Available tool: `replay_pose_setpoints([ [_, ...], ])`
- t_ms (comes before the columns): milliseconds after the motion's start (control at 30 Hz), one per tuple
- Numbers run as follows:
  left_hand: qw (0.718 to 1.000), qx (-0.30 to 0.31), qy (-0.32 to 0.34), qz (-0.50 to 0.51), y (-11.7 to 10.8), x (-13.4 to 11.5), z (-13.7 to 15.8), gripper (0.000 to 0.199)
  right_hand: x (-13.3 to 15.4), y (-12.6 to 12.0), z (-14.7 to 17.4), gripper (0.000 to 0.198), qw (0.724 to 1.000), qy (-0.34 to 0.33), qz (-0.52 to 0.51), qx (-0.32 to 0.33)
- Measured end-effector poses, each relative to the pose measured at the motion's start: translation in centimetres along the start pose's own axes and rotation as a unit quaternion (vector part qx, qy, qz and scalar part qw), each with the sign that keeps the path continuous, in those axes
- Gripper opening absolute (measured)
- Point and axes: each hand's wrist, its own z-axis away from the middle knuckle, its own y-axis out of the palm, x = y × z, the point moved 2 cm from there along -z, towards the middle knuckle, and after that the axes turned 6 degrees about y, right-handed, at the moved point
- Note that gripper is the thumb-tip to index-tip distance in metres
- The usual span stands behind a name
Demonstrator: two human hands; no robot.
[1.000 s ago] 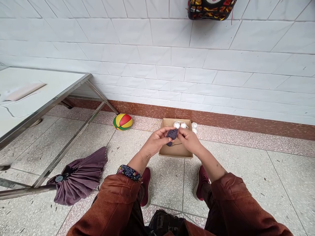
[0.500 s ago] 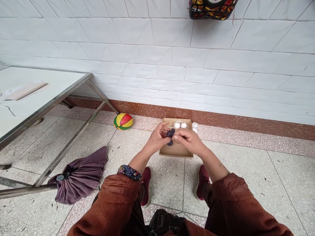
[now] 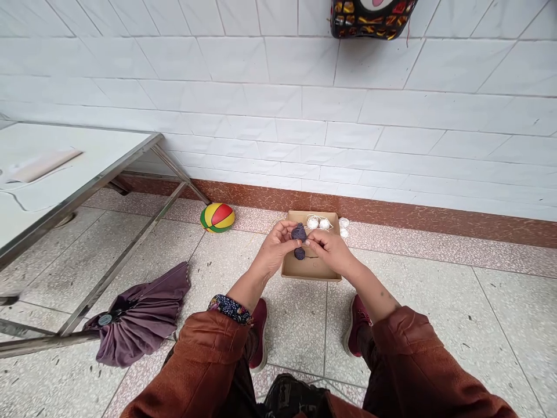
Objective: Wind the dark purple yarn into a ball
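Observation:
My left hand (image 3: 275, 248) grips a small dark purple ball of yarn (image 3: 299, 232) between thumb and fingers, above an open cardboard box (image 3: 311, 270). Right beside the ball, my right hand (image 3: 329, 251) is closed in a pinch at the yarn; the strand itself is too thin to make out there. A second, smaller dark yarn ball (image 3: 299, 253) shows just below, with a dark strand running to its right; whether it hangs or lies in the box I cannot tell. Two white yarn balls (image 3: 313, 222) with loose white thread sit at the box's far end.
More white balls (image 3: 343, 226) lie outside the box on its right. A striped ball (image 3: 217, 217) rests on the floor by the metal-framed table (image 3: 82, 136). A folded purple umbrella (image 3: 141, 316) is at the left. A patterned black bag (image 3: 372, 20) hangs against the tiled wall.
The dark yarn ball has turned in my left hand and shows more of its side. My right hand has shifted slightly left and down. The smaller dark ball now shows apart below.

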Motion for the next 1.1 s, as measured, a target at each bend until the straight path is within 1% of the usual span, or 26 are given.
replay_pose_setpoints([
  [100,0.999,-0.049,0.005,-0.001,-0.4,0.4,-0.3,0.045,0.8,0.3,0.3,0.02,0.997,-0.033,0.01,0.067],
  [167,0.997,-0.077,0.012,-0.026,-0.6,0.5,-0.5,0.043,1.6,0.2,0.6,0.02,0.993,-0.059,0.014,0.105],
  [233,0.994,-0.081,0.019,-0.066,-0.6,0.6,-0.6,0.04,2.5,-0.2,0.8,0.021,0.989,-0.081,0.013,0.121],
  [267,0.993,-0.072,0.02,-0.086,-0.5,0.6,-0.6,0.04,2.9,-0.5,0.9,0.02,0.989,-0.089,0.011,0.119],
  [367,0.991,-0.004,0.009,-0.132,0.0,0.6,-0.3,0.04,3.7,-1.6,0.8,0.017,0.992,-0.103,0.006,0.08],
  [467,0.985,0.09,0.005,-0.149,0.7,0.6,0.3,0.036,3.2,-2.5,0.3,0.015,0.995,-0.095,-0.017,0.008],
  [533,0.98,0.146,0.01,-0.133,1.1,0.4,0.7,0.034,2.2,-2.7,-0.1,0.015,0.996,-0.074,-0.035,-0.037],
  [600,0.981,0.169,0.012,-0.093,1.3,0.3,0.9,0.035,1.1,-2.7,-0.5,0.017,0.996,-0.044,-0.042,-0.062],
  [633,0.984,0.164,0.011,-0.066,1.4,0.2,0.9,0.037,0.6,-2.6,-0.6,0.018,0.997,-0.027,-0.041,-0.068],
  [700,0.991,0.135,0.006,-0.011,1.3,0.1,0.7,0.042,-0.1,-2.1,-0.7,0.019,0.997,0.001,-0.03,-0.066],
  [800,0.996,0.08,0.005,0.043,1.0,0.1,0.4,0.049,-0.5,-1.3,-0.6,0.02,0.999,0.014,0.006,-0.042],
  [867,0.998,0.036,0.007,0.055,0.7,0.2,0.2,0.048,-0.3,-0.7,-0.4,0.021,0.999,-0.001,0.028,-0.015],
  [967,0.998,-0.023,-0.002,0.057,0.2,0.5,0.0,0.043,0.4,-0.1,-0.1,0.02,0.997,-0.041,0.057,0.034],
  [1033,0.998,-0.046,0.0,0.042,0.0,0.6,-0.1,0.044,1.1,-0.2,0.2,0.019,0.993,-0.074,0.073,0.057],
  [1100,0.998,-0.057,0.01,0.005,-0.1,0.7,-0.2,0.045,1.7,-0.6,0.4,0.018,0.99,-0.104,0.077,0.064],
])
